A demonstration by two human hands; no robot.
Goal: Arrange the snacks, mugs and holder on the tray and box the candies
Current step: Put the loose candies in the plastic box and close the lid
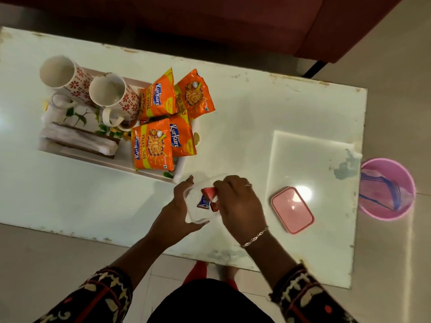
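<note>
Seen from above, the left hand [179,206] cups the left side of a clear box [193,216] on the white table [93,201]. The right hand [238,201] arches over the box, its fingers curled and pinching a red candy [210,191] above other candies [202,202] inside. A pink lid [292,209] lies to the right. Mugs [112,94], snack packets [152,145] and a holder [77,141] sit on the tray [180,169], far left.

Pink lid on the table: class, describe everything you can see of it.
The pink lid is a rounded rectangle, plastic-looking and glossy, with a raised rim and a light glare on top. It lies flat on the white table, off the clear box, right of the right hand, touching only the table.
</note>
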